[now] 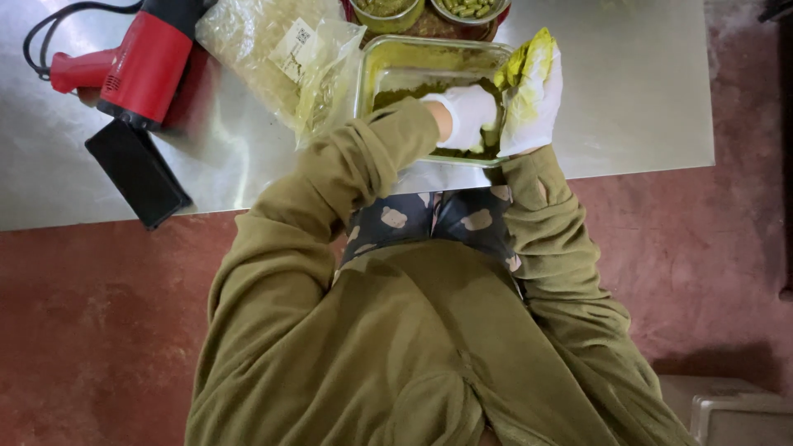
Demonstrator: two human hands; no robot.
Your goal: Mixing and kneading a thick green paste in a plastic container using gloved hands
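Note:
A rectangular metal tray (369, 78) holding a dark green paste (409, 89) stands near the steel table's front edge. My left hand (468, 111), in a white glove, is down inside the tray with its fingers curled into the paste. My right hand (533, 95), also gloved and smeared yellow-green, lies against the tray's right wall and holds it. Both olive sleeves reach over the table edge to the tray.
A red heat gun (144, 58) with a black cord lies at the table's left, a flat black slab (136, 173) in front of it. Clear plastic bags (273, 49) sit left of the tray. Two round bowls (388, 12) stand behind it. A grey box (735, 413) is on the reddish floor.

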